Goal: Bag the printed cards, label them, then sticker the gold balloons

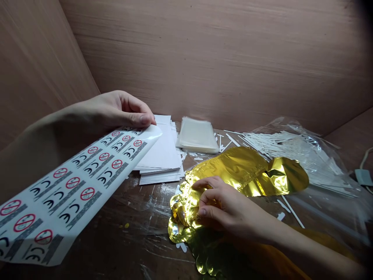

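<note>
My left hand point(122, 112) pinches the far corner of a long white sheet of printed stickers point(72, 186), which have red prohibition signs and black marks. The sheet's glossy corner lifts near my thumb and hides part of a white paper stack point(160, 149). My right hand point(221, 204) grips a crumpled gold foil balloon point(244, 171) at its scalloped edge. Its lower part runs under my wrist into shadow.
A stack of clear bags point(197, 135) sits behind the foil. Many white sticks point(279, 146) lie on a clear plastic bag point(320, 163). Plastic film covers the brown table point(116, 233). Cardboard walls point(204, 58) rise behind and beside it. A cable with a small box point(364, 177) sits at the right.
</note>
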A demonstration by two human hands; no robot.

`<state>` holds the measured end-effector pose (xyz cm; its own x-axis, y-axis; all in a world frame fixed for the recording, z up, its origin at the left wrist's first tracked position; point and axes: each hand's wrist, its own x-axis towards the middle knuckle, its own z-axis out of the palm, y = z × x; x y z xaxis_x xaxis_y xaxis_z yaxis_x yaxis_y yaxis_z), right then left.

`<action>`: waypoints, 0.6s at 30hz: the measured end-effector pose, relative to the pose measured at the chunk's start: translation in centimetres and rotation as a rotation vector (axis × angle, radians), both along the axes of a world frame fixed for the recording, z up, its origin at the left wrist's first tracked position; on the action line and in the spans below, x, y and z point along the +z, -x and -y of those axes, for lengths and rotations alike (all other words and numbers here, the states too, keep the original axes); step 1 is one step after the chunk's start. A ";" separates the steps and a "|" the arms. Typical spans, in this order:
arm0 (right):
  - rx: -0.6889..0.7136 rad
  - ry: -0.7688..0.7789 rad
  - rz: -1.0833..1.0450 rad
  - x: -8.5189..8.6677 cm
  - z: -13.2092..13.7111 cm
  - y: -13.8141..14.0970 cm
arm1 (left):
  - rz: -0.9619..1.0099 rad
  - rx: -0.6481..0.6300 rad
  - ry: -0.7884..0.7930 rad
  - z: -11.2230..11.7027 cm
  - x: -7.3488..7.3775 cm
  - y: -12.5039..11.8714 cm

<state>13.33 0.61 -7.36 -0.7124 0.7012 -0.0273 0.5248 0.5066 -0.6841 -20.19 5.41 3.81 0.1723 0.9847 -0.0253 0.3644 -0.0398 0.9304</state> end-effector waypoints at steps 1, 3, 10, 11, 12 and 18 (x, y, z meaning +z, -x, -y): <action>-0.003 0.010 -0.002 0.0 0.0 0.0 | -0.007 -0.010 0.006 0.0 0.1 0.0; -0.005 0.023 -0.010 0.0 0.0 0.1 | -0.004 -0.017 0.008 0.1 0.3 0.0; -0.012 0.013 -0.018 -0.2 0.1 0.1 | 0.016 -0.002 0.034 0.3 0.6 -0.2; -0.015 0.021 -0.017 -0.2 0.0 0.2 | 0.013 -0.003 0.036 0.4 0.6 -0.2; -0.020 0.029 -0.016 -0.1 0.0 0.2 | 0.010 -0.005 0.036 0.4 0.6 -0.2; -0.050 0.098 0.030 -0.1 -0.3 0.5 | 0.004 -0.003 -0.015 0.3 0.1 0.4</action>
<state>12.86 0.87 -7.44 -0.6741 0.7291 -0.1183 0.5689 0.4104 -0.7127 -20.56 5.14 3.87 0.1757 0.9844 -0.0101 0.3603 -0.0548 0.9312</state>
